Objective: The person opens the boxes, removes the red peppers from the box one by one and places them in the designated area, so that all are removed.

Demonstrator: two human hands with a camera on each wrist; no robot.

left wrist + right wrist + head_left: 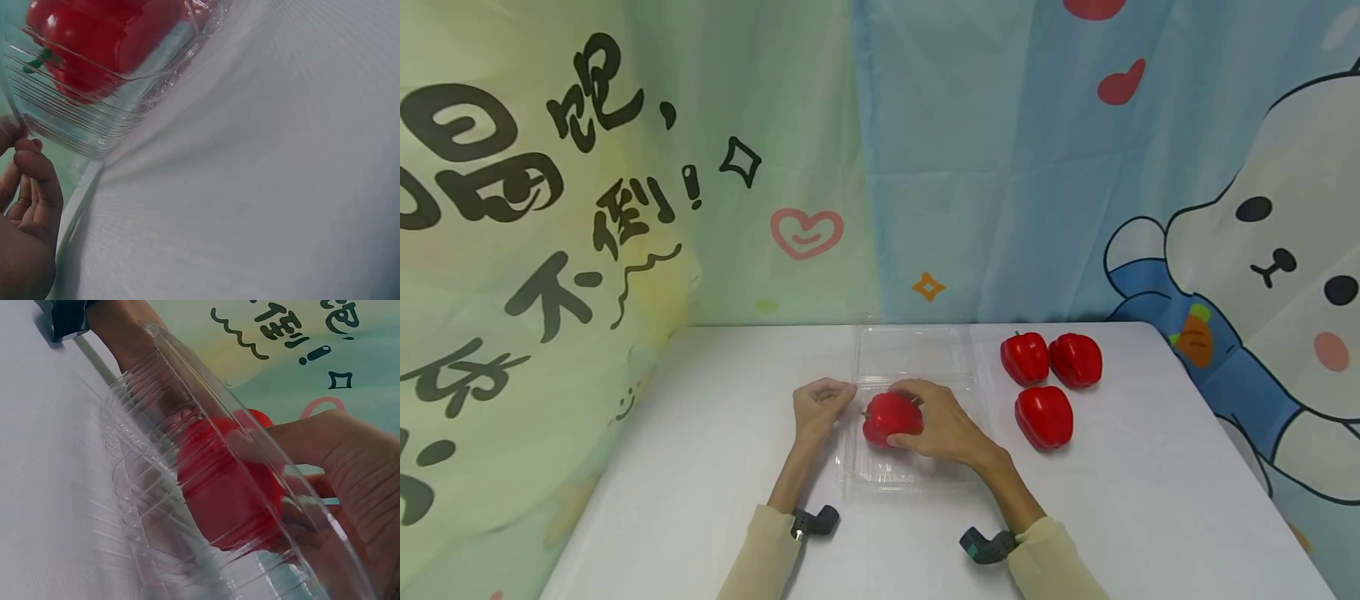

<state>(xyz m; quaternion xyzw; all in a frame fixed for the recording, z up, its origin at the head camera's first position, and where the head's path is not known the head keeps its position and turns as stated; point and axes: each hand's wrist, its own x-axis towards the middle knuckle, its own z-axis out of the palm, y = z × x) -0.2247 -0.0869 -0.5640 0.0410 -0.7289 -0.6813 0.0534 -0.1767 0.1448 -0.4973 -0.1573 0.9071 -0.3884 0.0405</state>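
Note:
A clear plastic clamshell box (880, 477) stands mid-table, its lid (913, 350) laid open toward the back curtain. Within its near half my right hand (947, 427) grips a red bell pepper (891, 419), thumb on the near side and fingers over the far side. The right wrist view shows that pepper (219, 500) through the ribbed clear wall. My left hand (818, 407) pinches the box's left edge between thumb and fingertips. In the left wrist view the hand (31, 212) is at the corner of the box (78, 119), whose green-stemmed pepper (115, 37) shows through the plastic.
Right of the box, three more red peppers sit close together: one back left (1025, 359), one back right (1077, 361) and one nearer (1044, 417). A printed curtain (940, 208) hangs along the back edge of the white table (1150, 500).

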